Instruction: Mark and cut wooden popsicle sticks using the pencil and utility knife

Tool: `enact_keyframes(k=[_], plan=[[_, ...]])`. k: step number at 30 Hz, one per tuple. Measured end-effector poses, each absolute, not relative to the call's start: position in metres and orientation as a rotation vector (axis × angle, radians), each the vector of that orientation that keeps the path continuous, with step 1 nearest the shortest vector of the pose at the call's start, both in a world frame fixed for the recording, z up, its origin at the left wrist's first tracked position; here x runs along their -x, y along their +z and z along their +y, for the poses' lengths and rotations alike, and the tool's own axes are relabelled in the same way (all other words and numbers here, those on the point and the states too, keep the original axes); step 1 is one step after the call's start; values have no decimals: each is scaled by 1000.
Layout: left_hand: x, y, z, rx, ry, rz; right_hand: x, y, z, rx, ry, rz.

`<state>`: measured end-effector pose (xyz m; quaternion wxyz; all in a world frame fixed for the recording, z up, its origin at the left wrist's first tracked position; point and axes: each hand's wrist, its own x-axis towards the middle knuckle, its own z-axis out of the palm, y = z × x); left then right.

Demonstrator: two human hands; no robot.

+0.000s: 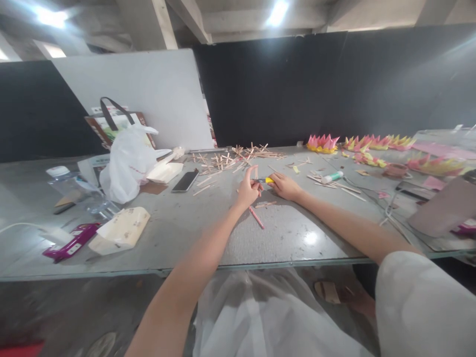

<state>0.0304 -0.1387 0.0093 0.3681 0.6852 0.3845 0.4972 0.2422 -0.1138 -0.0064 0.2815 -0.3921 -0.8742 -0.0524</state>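
Note:
My left hand (248, 190) rests on the grey table (178, 233), fingers pinched with the index raised, on something small I cannot make out. My right hand (284, 186) is closed on a small yellow tool (268, 180) whose tip points at the left hand. A few thin wooden sticks (265, 204) lie just under both hands. A pink pencil (256, 217) lies on the table by my left wrist. A heap of wooden sticks (230, 157) lies further back.
A black phone (185, 180), white plastic bag (126, 163), paper packet (121, 230) and purple pack (70, 241) lie left. A glue stick (332, 176), cables (386, 208) and pink-yellow paper flowers (323, 143) are right. Dark panels stand behind the table.

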Motion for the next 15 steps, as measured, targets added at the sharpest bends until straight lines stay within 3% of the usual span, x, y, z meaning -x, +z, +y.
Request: enact_keyframes(k=[15], plan=[[-29,10,-138,-1759,1290,985,-244,-9,-111,1006,-186,-2332]])
